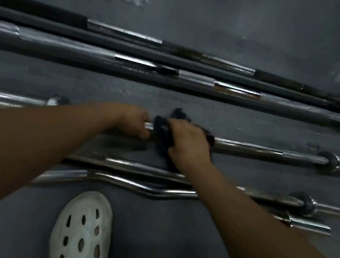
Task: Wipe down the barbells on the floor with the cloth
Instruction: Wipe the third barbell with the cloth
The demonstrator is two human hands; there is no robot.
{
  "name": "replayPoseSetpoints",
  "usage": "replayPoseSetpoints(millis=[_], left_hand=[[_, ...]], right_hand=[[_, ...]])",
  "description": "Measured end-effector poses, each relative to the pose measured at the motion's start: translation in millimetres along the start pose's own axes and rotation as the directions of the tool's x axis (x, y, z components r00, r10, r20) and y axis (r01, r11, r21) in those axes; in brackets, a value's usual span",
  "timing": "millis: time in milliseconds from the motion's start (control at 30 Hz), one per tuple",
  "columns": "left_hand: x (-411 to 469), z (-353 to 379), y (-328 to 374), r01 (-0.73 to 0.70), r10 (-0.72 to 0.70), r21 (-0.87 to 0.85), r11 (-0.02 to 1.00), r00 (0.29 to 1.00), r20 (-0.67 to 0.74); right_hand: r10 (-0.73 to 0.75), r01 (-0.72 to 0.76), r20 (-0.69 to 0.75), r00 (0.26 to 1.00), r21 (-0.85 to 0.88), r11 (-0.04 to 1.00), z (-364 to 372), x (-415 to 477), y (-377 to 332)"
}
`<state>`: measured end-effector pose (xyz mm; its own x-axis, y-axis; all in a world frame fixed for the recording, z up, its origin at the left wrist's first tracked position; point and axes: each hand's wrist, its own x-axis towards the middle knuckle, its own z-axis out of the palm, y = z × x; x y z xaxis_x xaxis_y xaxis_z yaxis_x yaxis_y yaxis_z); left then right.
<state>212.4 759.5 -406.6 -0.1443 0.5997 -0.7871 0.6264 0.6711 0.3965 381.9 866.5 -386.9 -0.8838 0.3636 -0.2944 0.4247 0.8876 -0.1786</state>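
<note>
Several chrome barbells lie on the dark grey floor. A short straight barbell [261,150] runs from the middle toward the right edge. My left hand [135,120] grips its left part, fingers curled round the bar. Just to the right, my right hand [188,143] holds a dark cloth [162,128] wrapped round the same bar. Part of the bar is hidden under both hands and the cloth. The picture is blurred.
Two long barbells [129,58] lie side by side across the top. A curved bar [124,180] and another straight bar [269,195] lie nearer me. A bar's end [30,100] shows at the left edge. My foot in a white perforated clog [83,228] stands at the bottom.
</note>
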Motion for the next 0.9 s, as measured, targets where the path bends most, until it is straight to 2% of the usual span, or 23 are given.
replayPoseSetpoints(millis=[33,100,167,200,233,267,300,367,400,433,467,500,533,567,600,633,667,700,767,800,833,867,900], left_hand=[[-1,-5,0,0.028,-0.028,0.001,1.000,1.000,0.011],[-10,7,-3,0.065,-0.031,0.178,0.982,0.981,-0.189],[-23,41,4,0.069,0.102,0.336,0.939,0.878,-0.467],[-25,52,8,0.038,0.145,0.325,0.945,0.842,-0.520],[-22,50,7,0.044,0.110,0.299,0.953,0.870,-0.480],[-16,39,5,0.038,0.059,0.246,0.968,0.926,-0.373],[-11,26,3,0.011,0.016,0.138,0.990,0.981,-0.193],[1,-1,7,0.009,-0.010,0.004,1.000,0.995,0.097],[4,-7,7,0.026,-0.028,0.019,0.999,0.992,0.125],[3,-5,7,0.028,-0.032,0.066,0.997,0.998,0.053],[0,6,6,0.030,-0.014,0.153,0.988,0.995,-0.102],[-7,22,7,0.032,0.043,0.251,0.968,0.957,-0.288],[-17,40,11,0.020,0.128,0.312,0.950,0.886,-0.446],[-23,55,13,-0.010,0.188,0.326,0.945,0.835,-0.517],[-21,58,13,-0.021,0.201,0.328,0.944,0.826,-0.527],[-15,48,11,-0.003,0.160,0.312,0.950,0.862,-0.481],[-10,35,8,-0.011,0.103,0.246,0.969,0.925,-0.364],[-7,23,13,-0.037,0.062,0.127,0.991,0.978,-0.198],[5,1,18,-0.025,0.026,0.050,0.998,1.000,-0.006],[3,2,17,-0.015,0.018,0.093,0.996,0.999,-0.037],[-1,9,13,-0.004,0.037,0.193,0.981,0.985,-0.166],[-6,24,9,-0.005,0.120,0.302,0.953,0.923,-0.365],[-14,42,8,-0.026,0.229,0.362,0.932,0.818,-0.528]], right_hand=[[-0.090,0.089,0.041,0.995,0.011,0.996,-4,1,-5],[-0.112,0.108,0.107,0.988,0.043,0.993,-11,-3,22],[0.055,-0.057,0.080,0.995,0.020,0.998,-15,-19,66],[0.155,-0.155,0.057,0.986,-0.005,0.988,-16,-31,80],[0.196,-0.195,0.027,0.980,-0.035,0.980,-14,-35,83],[0.212,-0.211,0.016,0.977,-0.064,0.975,-12,-29,74],[0.200,-0.196,0.037,0.979,-0.093,0.976,-10,-19,57],[0.096,-0.086,0.115,0.989,-0.087,0.992,-12,-2,23],[0.029,-0.019,0.136,0.990,-0.071,0.997,-13,2,15],[-0.022,0.028,0.145,0.989,-0.040,0.999,-15,3,16],[-0.026,0.028,0.151,0.988,-0.011,1.000,-17,-1,28],[0.009,-0.009,0.132,0.991,-0.002,1.000,-18,-9,48],[0.083,-0.082,0.094,0.992,-0.016,0.997,-20,-20,70],[0.178,-0.176,0.057,0.982,-0.048,0.983,-21,-33,88],[0.243,-0.240,0.030,0.970,-0.080,0.967,-20,-38,94],[0.288,-0.286,0.009,0.957,-0.112,0.952,-17,-31,89],[0.293,-0.288,0.015,0.956,-0.145,0.947,-13,-20,73],[0.239,-0.232,0.045,0.970,-0.131,0.964,-12,-10,51],[0.036,-0.030,0.090,0.995,-0.066,0.997,-10,1,15],[-0.045,0.048,0.111,0.993,-0.021,0.999,-12,2,7],[-0.080,0.080,0.115,0.990,0.008,0.997,-14,-1,14],[-0.061,0.061,0.111,0.992,0.003,0.998,-15,-8,32],[0.013,-0.011,0.091,0.996,-0.029,1.000,-17,-18,55]])
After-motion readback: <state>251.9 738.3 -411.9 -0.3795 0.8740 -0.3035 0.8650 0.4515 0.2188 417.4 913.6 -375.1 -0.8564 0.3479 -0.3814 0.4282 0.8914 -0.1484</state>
